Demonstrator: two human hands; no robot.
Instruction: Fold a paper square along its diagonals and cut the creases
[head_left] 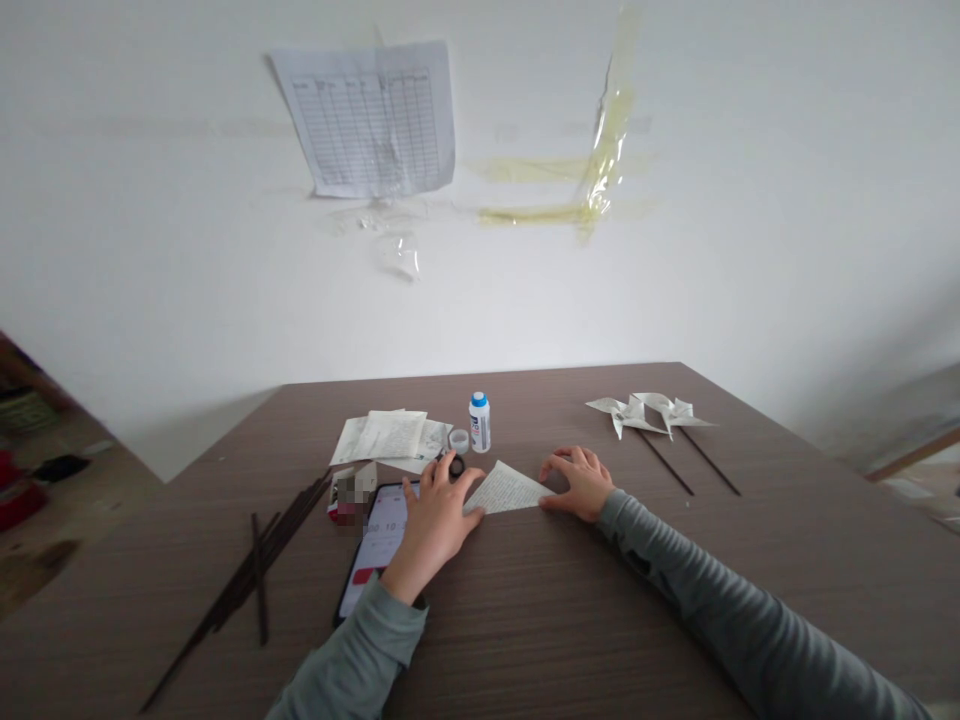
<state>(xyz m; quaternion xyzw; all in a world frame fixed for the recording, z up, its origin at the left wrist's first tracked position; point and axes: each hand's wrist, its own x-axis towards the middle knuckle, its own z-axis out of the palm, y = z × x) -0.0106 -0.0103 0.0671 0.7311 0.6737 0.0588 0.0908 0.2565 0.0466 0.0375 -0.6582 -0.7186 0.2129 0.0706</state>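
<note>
A piece of printed paper folded into a triangle lies flat on the brown table. My left hand rests with fingers spread on its left corner, partly over a phone. My right hand presses its right corner with fingers stretched and slightly curled. Neither hand lifts the paper.
A small glue bottle and its clear cap stand behind the paper. Loose printed sheets lie to the back left. Several dark sticks lie on the left. Two paper pinwheels on sticks lie at the right.
</note>
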